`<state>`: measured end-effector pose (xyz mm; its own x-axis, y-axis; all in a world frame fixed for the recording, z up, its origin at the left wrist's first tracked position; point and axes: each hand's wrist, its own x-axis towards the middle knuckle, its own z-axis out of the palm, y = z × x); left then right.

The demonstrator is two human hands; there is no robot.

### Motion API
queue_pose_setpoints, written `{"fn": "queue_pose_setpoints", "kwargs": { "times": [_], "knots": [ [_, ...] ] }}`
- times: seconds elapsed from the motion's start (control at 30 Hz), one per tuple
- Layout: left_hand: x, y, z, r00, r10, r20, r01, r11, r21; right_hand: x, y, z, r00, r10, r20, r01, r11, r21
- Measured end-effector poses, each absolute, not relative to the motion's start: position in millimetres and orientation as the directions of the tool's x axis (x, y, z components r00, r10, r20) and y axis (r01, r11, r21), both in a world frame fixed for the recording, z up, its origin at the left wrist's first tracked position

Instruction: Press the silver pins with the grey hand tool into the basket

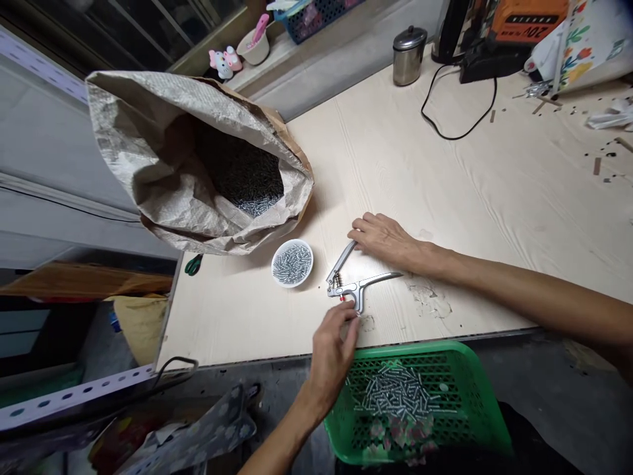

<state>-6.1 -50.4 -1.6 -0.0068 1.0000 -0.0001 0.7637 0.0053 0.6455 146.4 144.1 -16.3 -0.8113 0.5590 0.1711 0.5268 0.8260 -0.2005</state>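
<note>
A silver plier-like hand tool [360, 287] with a small coil spring and a red tip lies on the pale wooden table, its two handles spread apart. My right hand [380, 236] has its fingers closed at the end of the upper handle. From below, my left hand [333, 346] pinches the tool's lower end between thumb and fingertips. Just left of the tool stands a white bowl [292, 263] full of small silver metal pieces. Under the table edge, near my left wrist, a green basket [475, 376] holds a pile of longer, spring-like silver pieces [398, 392].
An open woven sack [163, 204] with dark metal pieces inside stands at the left. Green-handled scissors [193, 264] lie by the table's left edge. A metal canister [409, 56], a black cable [459, 136] and an orange power tool [527, 26] are at the back.
</note>
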Motion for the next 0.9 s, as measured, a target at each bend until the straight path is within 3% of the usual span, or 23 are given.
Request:
{"fn": "queue_pose_setpoints", "kwargs": {
  "times": [0.1, 0.2, 0.5, 0.9],
  "knots": [
    [-19.3, -35.7, 2.3, -0.263, 0.934, -0.241, 0.57, 0.352, 0.743, 164.4, 120.0, -14.1, -0.864, 0.486, 0.128, 0.433, 0.849, -0.302],
    [-29.9, -26.6, -3.0, -0.31, 0.849, -0.429, 0.441, 0.527, 0.726, 175.9, 102.2, -22.1, -0.9, 0.432, 0.062, 0.381, 0.846, -0.373],
    [-38.6, 0.7, 4.3, -0.197, 0.66, -0.725, 0.359, 0.736, 0.574, 172.7, 94.5, -41.0, -0.863, 0.501, 0.06, 0.44, 0.805, -0.398],
    [-42.7, 25.6, 17.0, -0.119, 0.406, -0.906, 0.358, 0.869, 0.342, 175.2, 87.1, -45.3, -0.873, 0.46, 0.162, 0.395, 0.862, -0.319]
  ]
}}
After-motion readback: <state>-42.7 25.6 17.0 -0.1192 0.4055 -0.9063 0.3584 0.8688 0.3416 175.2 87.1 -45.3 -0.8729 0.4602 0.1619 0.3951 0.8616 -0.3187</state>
